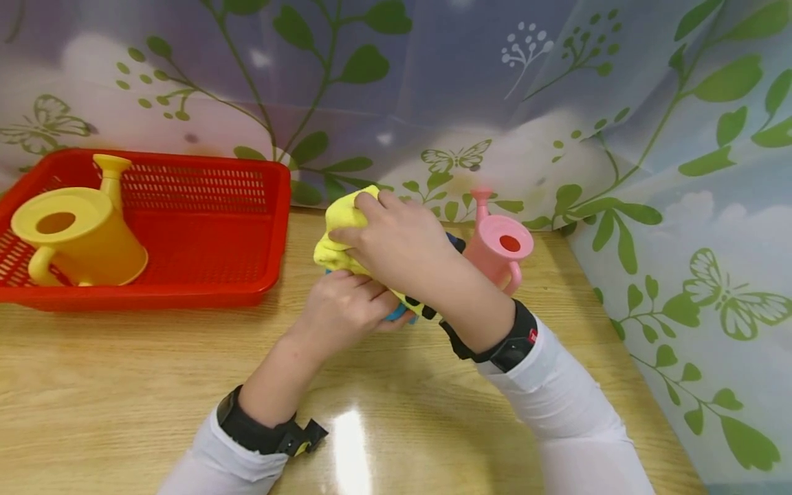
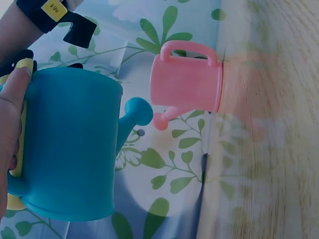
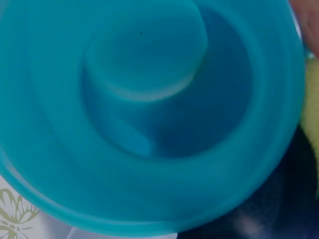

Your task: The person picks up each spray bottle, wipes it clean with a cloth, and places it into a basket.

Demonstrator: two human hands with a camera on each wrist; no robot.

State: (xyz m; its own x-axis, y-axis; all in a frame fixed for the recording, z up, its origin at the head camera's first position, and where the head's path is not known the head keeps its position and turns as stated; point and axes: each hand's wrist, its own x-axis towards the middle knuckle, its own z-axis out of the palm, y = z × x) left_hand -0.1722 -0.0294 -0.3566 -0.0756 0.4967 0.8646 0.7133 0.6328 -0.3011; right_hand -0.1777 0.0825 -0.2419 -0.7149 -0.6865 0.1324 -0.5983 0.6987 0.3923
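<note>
Left fingers (image 1: 371,292) grip blue watering can (image 2: 72,144), right fingers (image 1: 369,206) hold yellow cloth (image 1: 342,214): best brace left, wipe evenly beneath right

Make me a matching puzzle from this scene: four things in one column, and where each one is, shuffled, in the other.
Things:
1. Yellow plastic watering can
2. Pink plastic watering can
3. Blue plastic watering can
4. Bunched yellow fabric cloth

Places:
A. Under the fingers of the person's right hand
B. Standing on the wood-grain table
C. Inside the red plastic basket
D. Held by the person, its spout showing in the left wrist view

Pairs: 1-C, 2-B, 3-D, 4-A
</note>
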